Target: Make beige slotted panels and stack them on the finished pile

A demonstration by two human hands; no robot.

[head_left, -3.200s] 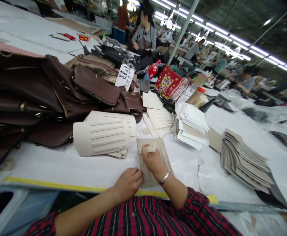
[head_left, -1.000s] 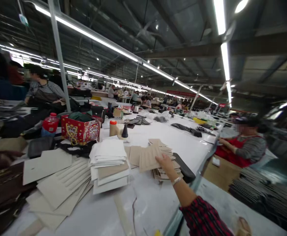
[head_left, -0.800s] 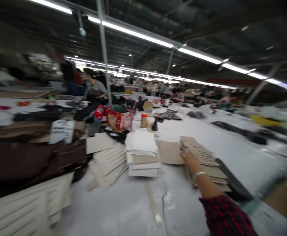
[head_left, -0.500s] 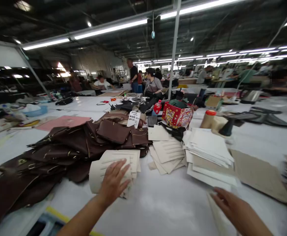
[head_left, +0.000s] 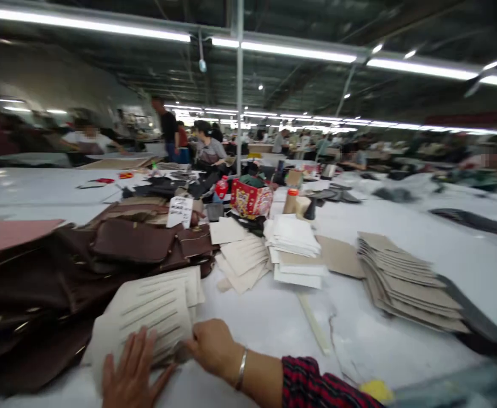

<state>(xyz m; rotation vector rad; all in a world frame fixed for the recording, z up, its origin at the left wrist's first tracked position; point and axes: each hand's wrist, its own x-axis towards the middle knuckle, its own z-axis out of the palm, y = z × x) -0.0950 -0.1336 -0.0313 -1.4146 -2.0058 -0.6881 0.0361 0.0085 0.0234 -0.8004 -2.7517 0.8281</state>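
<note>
My left hand [head_left: 131,371] lies flat, fingers spread, on a curved stack of cream slotted panels [head_left: 150,317] near the table's front edge. My right hand [head_left: 212,345], with a silver bracelet at the wrist, has its fingers curled on the right edge of that same stack. A heap of dark brown leather pieces [head_left: 56,272] lies just left of and behind the panels.
On the white table [head_left: 274,317] lie more cream panels [head_left: 243,258], a stack of white sheets [head_left: 294,249], a fanned pile of tan boards [head_left: 405,280], a thin strip [head_left: 314,323], a red box [head_left: 251,199] and bottles. Other people work at tables behind.
My right hand put a tan board on the pile at the right, then came back left to the cream panel stack. My left hand moved onto the stack. The view swung left.
</note>
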